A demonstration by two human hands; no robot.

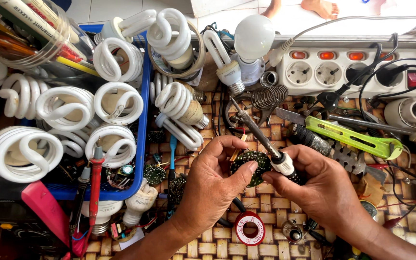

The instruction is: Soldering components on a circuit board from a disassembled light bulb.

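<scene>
**A:** What lies nearest the camera, at the 6 o'clock edge?

**B:** A red-labelled spool of solder wire (249, 228) rests on the woven surface (275, 204), just below the two hands. At 7 o'clock, red and black meter probes (95, 185) cross the rim of a blue tray (143, 130).

**A:** And the hands themselves?

**B:** At centre frame, the left hand (213, 185) pinches a small round green circuit board (251, 167), thumb and fingers clamped on its edge. The right hand (318, 185) is closed around the handle of a soldering iron (258, 132), fingers together on the grip, touching the board's 3 o'clock side.

**A:** Which way does the iron point?

**B:** Its long axis runs from the grip toward 11 o'clock, the metal tip aimed away from the person and raised above the board, toward a spiral lamp (181, 103) lying on its side.

**A:** What crowds the work?

**B:** At 9 o'clock the blue tray is packed with white spiral lamps. At 2 o'clock a green-handled utility knife (350, 137) lies beside pliers and a coiled metal spring (268, 96). Farthest off, at 12 to 1 o'clock, a round white bulb (253, 36) stands near a white power strip (357, 70) with lit orange switches and black plugs inserted.
</scene>
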